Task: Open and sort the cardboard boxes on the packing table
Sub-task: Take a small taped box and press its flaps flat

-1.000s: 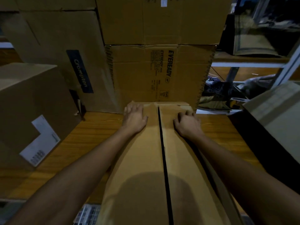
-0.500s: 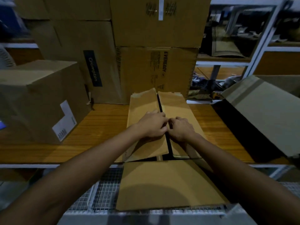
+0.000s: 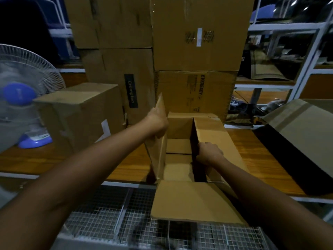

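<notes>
Head view: the box (image 3: pixel 194 201) sat at the near edge of the desk (image 3: pixel 261 159). The left grip (image 3: pixel 156 123) clasped the left flap (image 3: pixel 160 156), standing it upright. The right grip (image 3: pixel 210 153) curled over the right flap (image 3: pixel 216 130), likely to spread both and expose the inside.

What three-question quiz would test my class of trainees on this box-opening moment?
1. True or false: the left hand holds the left flap raised upright.
2. The right hand grips: A) the right flap at its inner edge; B) a knife; C) a tape roll.
3. Fill in: the printed box directly behind the open box reads ____.
Key: 1 true; 2 A; 3 EVEREADY.
</notes>
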Motion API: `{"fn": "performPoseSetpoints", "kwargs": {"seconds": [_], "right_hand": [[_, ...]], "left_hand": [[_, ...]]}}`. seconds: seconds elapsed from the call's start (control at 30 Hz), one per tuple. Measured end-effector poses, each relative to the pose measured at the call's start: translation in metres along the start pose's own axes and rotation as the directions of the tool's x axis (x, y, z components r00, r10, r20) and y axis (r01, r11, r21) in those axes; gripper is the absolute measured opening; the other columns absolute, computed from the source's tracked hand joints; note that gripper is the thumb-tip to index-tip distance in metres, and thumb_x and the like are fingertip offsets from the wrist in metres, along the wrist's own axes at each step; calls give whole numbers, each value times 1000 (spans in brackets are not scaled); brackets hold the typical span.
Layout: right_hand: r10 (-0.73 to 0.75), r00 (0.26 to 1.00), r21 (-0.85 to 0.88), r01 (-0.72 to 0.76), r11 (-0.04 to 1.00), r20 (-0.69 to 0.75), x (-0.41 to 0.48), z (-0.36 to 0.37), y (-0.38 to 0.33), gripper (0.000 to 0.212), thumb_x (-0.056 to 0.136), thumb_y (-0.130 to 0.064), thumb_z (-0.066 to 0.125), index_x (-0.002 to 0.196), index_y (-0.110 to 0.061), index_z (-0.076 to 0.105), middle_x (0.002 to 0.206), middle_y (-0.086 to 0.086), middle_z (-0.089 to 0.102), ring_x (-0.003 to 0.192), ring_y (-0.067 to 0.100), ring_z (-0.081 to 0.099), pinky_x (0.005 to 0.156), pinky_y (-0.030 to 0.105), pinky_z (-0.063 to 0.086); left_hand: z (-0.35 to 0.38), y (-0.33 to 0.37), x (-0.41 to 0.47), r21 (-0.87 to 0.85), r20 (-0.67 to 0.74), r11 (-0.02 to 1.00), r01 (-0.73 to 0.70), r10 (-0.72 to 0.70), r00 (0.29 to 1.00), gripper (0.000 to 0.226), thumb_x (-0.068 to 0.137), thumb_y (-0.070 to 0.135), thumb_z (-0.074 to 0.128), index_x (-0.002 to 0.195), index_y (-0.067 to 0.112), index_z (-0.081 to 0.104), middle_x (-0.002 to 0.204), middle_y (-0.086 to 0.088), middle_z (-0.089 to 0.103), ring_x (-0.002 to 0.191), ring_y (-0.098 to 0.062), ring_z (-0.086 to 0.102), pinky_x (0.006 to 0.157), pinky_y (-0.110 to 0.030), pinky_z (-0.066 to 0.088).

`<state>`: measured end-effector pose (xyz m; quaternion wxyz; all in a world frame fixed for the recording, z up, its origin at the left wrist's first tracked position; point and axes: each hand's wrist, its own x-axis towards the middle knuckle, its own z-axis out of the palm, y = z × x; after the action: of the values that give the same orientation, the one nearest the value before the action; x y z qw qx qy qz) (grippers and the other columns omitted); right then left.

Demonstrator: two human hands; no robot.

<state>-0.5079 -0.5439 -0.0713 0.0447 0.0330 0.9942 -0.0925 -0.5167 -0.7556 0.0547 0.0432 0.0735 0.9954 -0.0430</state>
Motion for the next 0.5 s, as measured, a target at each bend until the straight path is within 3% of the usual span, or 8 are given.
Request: {"fn": "performPoseSetpoints", "kwargs": {"seconds": [0.07,0.1,0.17,0.2,0.3,0.4,0.5], "right_hand": [[14,1000,-27,-15,1000,-8,-1,4,-3,28,86,-31,64,111,-25,54,102,5,55,96,29,55,85,52,54],[16,1000,-32,-17,999,-19,-2,5,-4,29,86,-31,64,112,-25,54,102,5,55,95,29,56,85,52,54],[17,999,-40,-18,999,-32,-2,8,-3,30,87,-32,63,115,-23,55,102,6,54,95,29,56,84,52,53],[13,999,-46,-14,999,-34,-2,8,-2,31,87,-32,63,116,-23,55,103,6,54,97,30,56,85,53,53],[13,1000,-96,-14,995,-10,-2,9,0,37,90,-34,62,124,-22,52,113,9,53,106,33,53,91,55,49],[27,1000,-160,-24,987,12,-2,13,-2,46,90,-40,63,130,-23,46,124,11,49,116,39,47,95,59,44],[26,1000,-199,-26,980,-1,0,19,-3,49,91,-43,63,132,-23,45,128,13,46,120,42,44,97,62,42]], "left_hand": [[17,-10,2,-33,72,998,48,-45,996,49,89,15,61,137,14,49,120,-15,60,96,-32,65,68,-38,57],[26,-14,3,17,117,998,58,-60,991,48,91,24,61,136,9,50,124,-15,58,106,-35,62,78,-45,56],[50,-16,10,-8,177,979,205,-200,964,54,94,51,51,131,12,52,134,-18,50,127,-45,44,102,-67,34],[66,-21,18,-25,193,973,227,-219,957,64,89,64,48,131,14,52,137,-20,48,130,-49,38,104,-71,27],[108,-28,37,-138,271,943,303,-259,927,105,64,89,47,139,17,44,148,-24,38,133,-52,32,103,-70,28],[135,-18,41,-277,281,873,401,-325,903,113,69,84,54,154,18,17,159,-27,11,141,-56,15,109,-68,26],[148,-6,40,-378,271,817,436,-353,896,103,82,65,57,156,17,5,160,-27,6,141,-55,15,111,-64,27]]}}
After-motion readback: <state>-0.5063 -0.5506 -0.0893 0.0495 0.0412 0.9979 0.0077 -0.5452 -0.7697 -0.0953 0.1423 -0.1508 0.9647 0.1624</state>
